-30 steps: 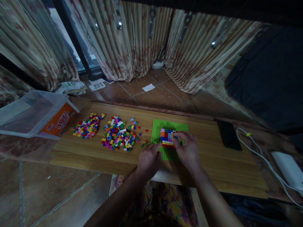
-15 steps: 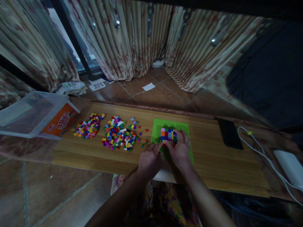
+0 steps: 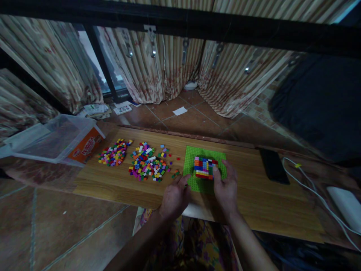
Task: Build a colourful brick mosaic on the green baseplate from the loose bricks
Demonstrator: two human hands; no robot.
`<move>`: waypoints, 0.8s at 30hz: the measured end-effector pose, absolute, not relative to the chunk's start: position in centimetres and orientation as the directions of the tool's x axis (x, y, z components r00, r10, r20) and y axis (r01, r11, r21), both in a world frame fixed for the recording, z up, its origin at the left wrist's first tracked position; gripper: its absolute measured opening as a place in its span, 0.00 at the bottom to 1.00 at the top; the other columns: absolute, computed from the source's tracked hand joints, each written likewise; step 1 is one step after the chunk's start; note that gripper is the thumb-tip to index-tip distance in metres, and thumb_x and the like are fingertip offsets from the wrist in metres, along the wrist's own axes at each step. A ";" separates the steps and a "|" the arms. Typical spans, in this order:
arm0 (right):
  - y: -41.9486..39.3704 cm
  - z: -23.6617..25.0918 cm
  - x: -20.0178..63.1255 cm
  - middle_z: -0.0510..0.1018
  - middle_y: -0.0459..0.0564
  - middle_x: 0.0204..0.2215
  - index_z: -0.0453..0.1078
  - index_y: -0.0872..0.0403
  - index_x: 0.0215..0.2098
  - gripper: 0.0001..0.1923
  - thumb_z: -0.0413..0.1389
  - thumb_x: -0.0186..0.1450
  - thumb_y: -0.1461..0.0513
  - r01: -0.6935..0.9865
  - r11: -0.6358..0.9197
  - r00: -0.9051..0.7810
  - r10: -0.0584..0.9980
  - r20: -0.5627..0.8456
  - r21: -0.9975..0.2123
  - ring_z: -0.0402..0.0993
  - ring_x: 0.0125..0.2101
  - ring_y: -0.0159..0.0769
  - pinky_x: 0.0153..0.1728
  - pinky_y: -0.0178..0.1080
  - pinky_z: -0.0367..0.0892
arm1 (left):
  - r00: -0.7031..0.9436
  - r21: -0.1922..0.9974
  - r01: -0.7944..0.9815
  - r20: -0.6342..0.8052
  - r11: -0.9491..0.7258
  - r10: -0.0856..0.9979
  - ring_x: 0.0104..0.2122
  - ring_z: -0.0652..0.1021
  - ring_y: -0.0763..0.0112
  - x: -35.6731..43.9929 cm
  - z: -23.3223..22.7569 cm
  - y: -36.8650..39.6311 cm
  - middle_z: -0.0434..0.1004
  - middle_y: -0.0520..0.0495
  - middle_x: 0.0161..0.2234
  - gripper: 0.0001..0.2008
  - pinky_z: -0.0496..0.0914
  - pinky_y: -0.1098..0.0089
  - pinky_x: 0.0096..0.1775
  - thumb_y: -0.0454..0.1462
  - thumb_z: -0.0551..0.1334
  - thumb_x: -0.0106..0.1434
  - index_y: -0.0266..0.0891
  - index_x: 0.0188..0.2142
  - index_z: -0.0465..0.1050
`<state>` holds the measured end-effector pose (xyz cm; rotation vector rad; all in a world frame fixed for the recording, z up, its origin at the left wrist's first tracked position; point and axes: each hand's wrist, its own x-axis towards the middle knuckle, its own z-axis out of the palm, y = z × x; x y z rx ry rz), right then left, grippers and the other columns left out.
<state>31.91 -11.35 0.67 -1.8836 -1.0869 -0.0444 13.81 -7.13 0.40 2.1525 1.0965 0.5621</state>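
We rest our left hand point(image 3: 175, 195) on the near left corner of the green baseplate point(image 3: 191, 180), fingers loosely spread and holding nothing. Our right hand point(image 3: 226, 188) curls around the right side of the brick block point(image 3: 205, 168), which stands on the baseplate on the wooden board point(image 3: 267, 203). Loose bricks point(image 3: 148, 165) lie in heaps to the left.
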 end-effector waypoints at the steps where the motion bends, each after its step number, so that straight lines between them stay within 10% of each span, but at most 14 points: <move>1: -11.6 1.0 31.9 0.70 0.59 0.49 0.64 0.57 0.53 0.22 0.50 0.66 0.53 0.703 -0.163 0.606 0.647 0.463 -0.692 0.65 0.52 0.44 0.53 0.51 0.61 | 0.552 0.726 0.533 0.091 -0.435 0.829 0.40 0.76 0.67 13.1 0.4 -7.3 0.75 0.44 0.43 0.18 0.72 0.67 0.43 0.34 0.54 0.64 0.41 0.54 0.66; 13: -11.1 1.5 23.4 0.76 0.50 0.38 0.71 0.51 0.43 0.10 0.49 0.67 0.62 0.758 0.059 0.202 0.926 0.320 -0.650 0.71 0.41 0.37 0.43 0.40 0.67 | 0.395 0.752 0.564 0.118 -0.342 0.911 0.41 0.78 0.70 5.7 1.0 -8.3 0.76 0.46 0.44 0.12 0.72 0.72 0.44 0.35 0.55 0.65 0.42 0.47 0.69; 24: -5.5 1.0 20.6 0.72 0.51 0.38 0.72 0.50 0.44 0.12 0.51 0.65 0.65 0.868 0.145 -0.036 0.972 0.231 -0.475 0.68 0.41 0.40 0.42 0.42 0.67 | 0.388 0.794 0.523 0.104 -0.312 0.916 0.41 0.77 0.71 4.8 0.6 -7.7 0.76 0.46 0.42 0.11 0.72 0.72 0.43 0.35 0.54 0.65 0.42 0.44 0.71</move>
